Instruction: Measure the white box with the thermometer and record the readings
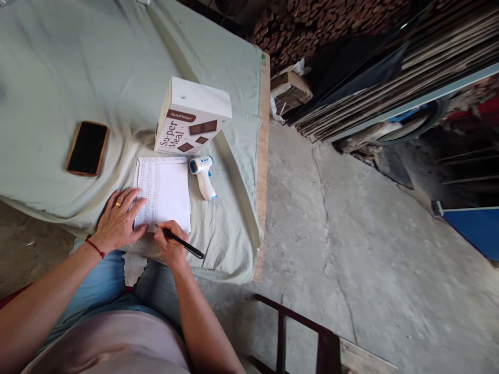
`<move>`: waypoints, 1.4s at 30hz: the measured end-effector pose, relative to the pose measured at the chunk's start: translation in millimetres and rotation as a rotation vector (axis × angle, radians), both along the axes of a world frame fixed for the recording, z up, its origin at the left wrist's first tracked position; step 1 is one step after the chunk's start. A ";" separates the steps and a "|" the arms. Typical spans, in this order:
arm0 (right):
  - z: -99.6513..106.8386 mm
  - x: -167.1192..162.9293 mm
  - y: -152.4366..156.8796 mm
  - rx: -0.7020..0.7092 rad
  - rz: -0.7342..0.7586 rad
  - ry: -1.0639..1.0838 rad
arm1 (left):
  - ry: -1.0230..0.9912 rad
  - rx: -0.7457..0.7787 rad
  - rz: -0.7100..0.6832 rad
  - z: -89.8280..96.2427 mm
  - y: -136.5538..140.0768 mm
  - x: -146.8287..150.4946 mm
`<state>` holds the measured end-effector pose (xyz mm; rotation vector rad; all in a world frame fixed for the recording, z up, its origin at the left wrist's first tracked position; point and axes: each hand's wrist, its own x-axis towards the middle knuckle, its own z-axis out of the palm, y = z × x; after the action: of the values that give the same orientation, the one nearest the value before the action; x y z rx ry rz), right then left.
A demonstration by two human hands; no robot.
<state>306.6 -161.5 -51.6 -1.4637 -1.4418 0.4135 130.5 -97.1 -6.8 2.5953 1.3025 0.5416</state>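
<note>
A stack of white paper sheets (173, 189) lies near the table's front edge, with columns of small handwriting down its left side. My left hand (120, 221) rests with fingers spread on the left edge of the sheets. Closed around a black pen (187, 245) is my right hand (171, 246), at the lower edge of the paper. The pen's tip meets the sheet close to the bottom of the written columns. Just right of the paper lies a white and blue infrared thermometer (204, 179). Behind the sheets stands a white and brown "Super Meal" box (195, 117).
A phone (88, 148) with a dark screen lies to the left on the pale green tablecloth (47, 67). Wooden board edge (263, 156) shows along the table's right side. A dark metal-framed stool or chair (304, 327) stands on the concrete floor. Stacked firewood (312, 26) is at the back.
</note>
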 end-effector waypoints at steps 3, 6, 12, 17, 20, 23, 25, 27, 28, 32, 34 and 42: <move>0.1 -0.5 0.7 0.019 0.015 0.009 | -0.001 -0.003 -0.001 0.2 0.0 0.0; 0.3 -1.5 1.1 0.052 0.000 -0.006 | -0.013 -0.020 0.005 0.0 0.1 0.1; 1.4 -1.5 0.6 0.010 -0.012 -0.005 | -0.010 -0.026 0.007 0.2 0.4 0.4; 2.9 0.1 0.6 -0.011 0.012 0.040 | -0.035 -0.050 0.007 0.8 0.5 0.5; 4.2 0.9 0.1 -0.015 0.005 0.039 | -0.053 -0.070 0.012 1.1 0.6 0.4; 5.1 0.4 -0.4 0.013 -0.018 0.014 | -0.041 -0.060 0.014 1.4 0.5 0.6; 5.3 -0.6 -0.5 0.032 -0.036 -0.009 | -0.022 -0.046 0.013 1.7 0.3 0.7; 5.2 -1.5 -0.3 0.030 -0.041 -0.024 | -0.012 -0.043 0.014 1.8 0.2 0.9; 5.1 -1.8 -0.2 0.028 -0.039 -0.026 | -0.012 -0.045 0.014 1.7 0.1 0.9; 3.8 -1.7 0.8 0.053 -0.030 -0.017 | -0.022 -0.046 0.014 1.2 0.2 0.7; 2.3 -1.8 1.0 0.040 -0.032 -0.017 | -0.024 -0.041 0.013 1.0 0.4 0.6; 3.0 1.2 -5.3 0.042 -0.082 0.009 | -0.028 -0.059 0.016 0.7 -0.9 1.3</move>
<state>307.8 -166.7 -48.6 -1.4801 -1.3707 0.3366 131.9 -98.0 -6.1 2.5226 1.3116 0.5327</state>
